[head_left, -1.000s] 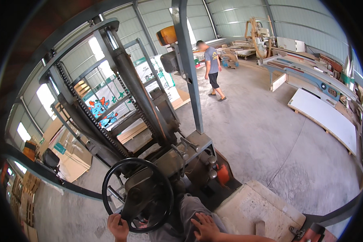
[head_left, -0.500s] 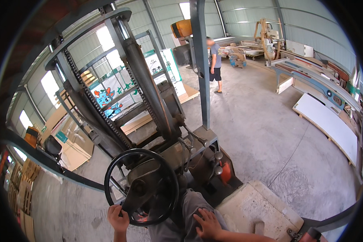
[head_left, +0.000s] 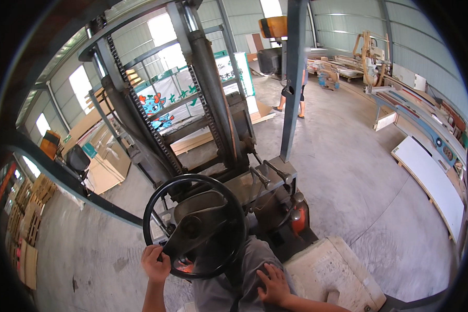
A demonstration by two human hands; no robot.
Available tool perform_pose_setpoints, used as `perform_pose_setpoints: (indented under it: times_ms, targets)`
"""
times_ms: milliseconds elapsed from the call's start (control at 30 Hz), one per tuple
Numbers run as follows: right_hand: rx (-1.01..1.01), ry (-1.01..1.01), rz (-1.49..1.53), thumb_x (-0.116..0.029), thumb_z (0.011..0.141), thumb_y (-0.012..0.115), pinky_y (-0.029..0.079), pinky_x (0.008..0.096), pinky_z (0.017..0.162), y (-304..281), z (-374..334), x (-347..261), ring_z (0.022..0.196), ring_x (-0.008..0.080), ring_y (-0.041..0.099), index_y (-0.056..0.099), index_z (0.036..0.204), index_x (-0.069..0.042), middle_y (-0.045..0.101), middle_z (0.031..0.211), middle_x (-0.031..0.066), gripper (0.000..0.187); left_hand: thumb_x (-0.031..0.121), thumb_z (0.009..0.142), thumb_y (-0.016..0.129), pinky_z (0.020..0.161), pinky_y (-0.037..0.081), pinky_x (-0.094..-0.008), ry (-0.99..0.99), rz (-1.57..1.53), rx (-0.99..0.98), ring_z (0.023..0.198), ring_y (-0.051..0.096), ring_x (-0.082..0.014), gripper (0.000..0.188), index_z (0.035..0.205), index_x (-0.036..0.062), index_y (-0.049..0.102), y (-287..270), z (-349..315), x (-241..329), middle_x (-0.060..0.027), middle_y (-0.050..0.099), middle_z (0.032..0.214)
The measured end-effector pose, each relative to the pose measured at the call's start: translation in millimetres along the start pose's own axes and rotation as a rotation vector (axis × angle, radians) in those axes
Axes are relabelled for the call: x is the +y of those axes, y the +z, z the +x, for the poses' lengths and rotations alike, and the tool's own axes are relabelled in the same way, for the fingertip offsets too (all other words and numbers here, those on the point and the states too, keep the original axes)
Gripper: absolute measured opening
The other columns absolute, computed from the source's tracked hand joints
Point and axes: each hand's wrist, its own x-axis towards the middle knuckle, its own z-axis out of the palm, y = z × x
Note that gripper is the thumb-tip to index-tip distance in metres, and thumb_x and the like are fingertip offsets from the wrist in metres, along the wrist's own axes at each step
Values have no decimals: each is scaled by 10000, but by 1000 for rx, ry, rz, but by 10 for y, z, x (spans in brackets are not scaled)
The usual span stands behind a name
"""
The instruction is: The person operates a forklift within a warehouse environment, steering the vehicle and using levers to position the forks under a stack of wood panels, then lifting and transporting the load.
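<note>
I sit on a forklift. My left hand (head_left: 156, 262) grips the lower left rim of the black steering wheel (head_left: 195, 224). My right hand (head_left: 273, 283) rests flat on my grey-trousered thigh (head_left: 234, 278), fingers spread. Just ahead of the wheel stand several control levers (head_left: 268, 174) with dark knobs. The grey lift mast (head_left: 203, 99) with its chains rises in front of me.
A person (head_left: 300, 91) stands ahead, mostly hidden behind the grey cab post (head_left: 292, 78). White boards (head_left: 434, 182) lie on a low pallet at the right, beside a long blue machine (head_left: 421, 117). Stacked panels (head_left: 106, 161) and wooden pallets (head_left: 23, 229) stand at the left on the concrete floor.
The view has swung to the right, so the mast and wheel sit nearer the middle. The person ahead has passed behind the cab post. My left hand has shifted up the wheel rim.
</note>
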Motion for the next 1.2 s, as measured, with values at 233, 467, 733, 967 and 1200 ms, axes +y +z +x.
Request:
perform_pose_setpoints:
  times_ms: [233, 467, 733, 967, 1200]
  targets:
    - [15, -12, 8, -286, 658, 703, 278, 473, 1088, 15, 8, 27, 1304, 358, 349, 561, 1248, -137, 404, 1382, 178, 625, -49, 589, 572, 661, 501, -389, 0, -31, 42, 726, 605, -332, 197, 772, -9, 633, 18, 0, 3, -146, 626, 819]
    - [11, -14, -13, -284, 661, 697, 277, 469, 1087, 5, 21, 5, 1303, 361, 348, 566, 1244, -136, 405, 1381, 180, 615, -45, 584, 582, 660, 505, -393, -6, -30, 41, 725, 607, -332, 198, 771, -5, 634, 29, -8, -25, -146, 629, 819]
    - [20, -16, -21, -282, 664, 690, 279, 466, 1084, 8, 31, 20, 1297, 358, 356, 566, 1244, -138, 409, 1380, 176, 610, -49, 586, 581, 662, 508, -398, -10, -21, 41, 726, 608, -335, 193, 767, -4, 632, 46, 2, -20, -149, 628, 814]
    - [17, 6, -9, -310, 689, 673, 262, 461, 1088, 8, 20, 30, 1320, 322, 347, 547, 1268, -162, 405, 1402, 146, 612, -54, 590, 574, 654, 497, -394, -19, -52, 36, 714, 596, -336, 188, 764, -10, 629, 53, 27, -1, -149, 619, 797]
    - [-1, 3, 3, -305, 699, 668, 262, 469, 1092, 4, 30, 64, 1309, 355, 351, 538, 1280, -153, 396, 1403, 168, 615, -58, 618, 557, 652, 491, -372, -27, -42, 25, 714, 597, -327, 174, 773, -20, 625, 62, 21, -38, -156, 606, 788]
